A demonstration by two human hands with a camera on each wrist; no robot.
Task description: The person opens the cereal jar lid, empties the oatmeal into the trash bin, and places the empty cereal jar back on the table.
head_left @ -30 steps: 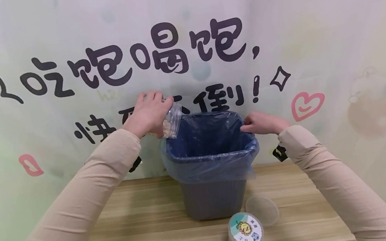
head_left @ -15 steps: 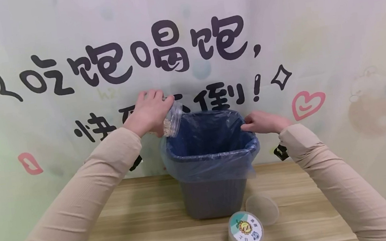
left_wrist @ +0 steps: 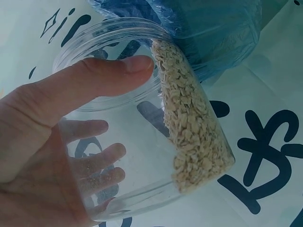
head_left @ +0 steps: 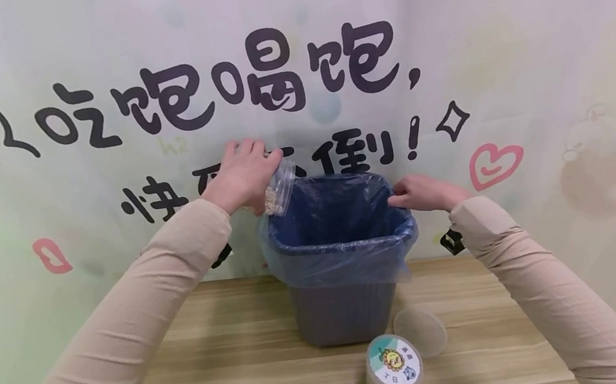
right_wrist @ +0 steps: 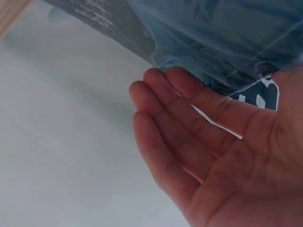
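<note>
My left hand (head_left: 242, 175) grips a clear plastic jar (left_wrist: 128, 142) above the left rim of a bin. The jar lies tilted on its side with its mouth toward the bin, and rolled oats (left_wrist: 191, 118) are banked along its lower wall. In the left wrist view the thumb lies across the near side, while the other fingers show through the clear wall. A blue plastic liner (head_left: 340, 269) folds over the rim of the dark bin (head_left: 345, 314). At the right rim my right hand (head_left: 425, 192) holds the edge, its fingers curled outside the liner (right_wrist: 222, 38).
A lidded tub with a sunflower label (head_left: 393, 363) stands in front of the bin on the wooden table (head_left: 218, 354). Beside it lies a round translucent lid (head_left: 429, 333). A printed curtain (head_left: 496, 37) hangs close behind the bin.
Both hands, the jar and the bin keep their places relative to each other. The whole head view has shifted slightly, with things appearing a little farther right and up.
</note>
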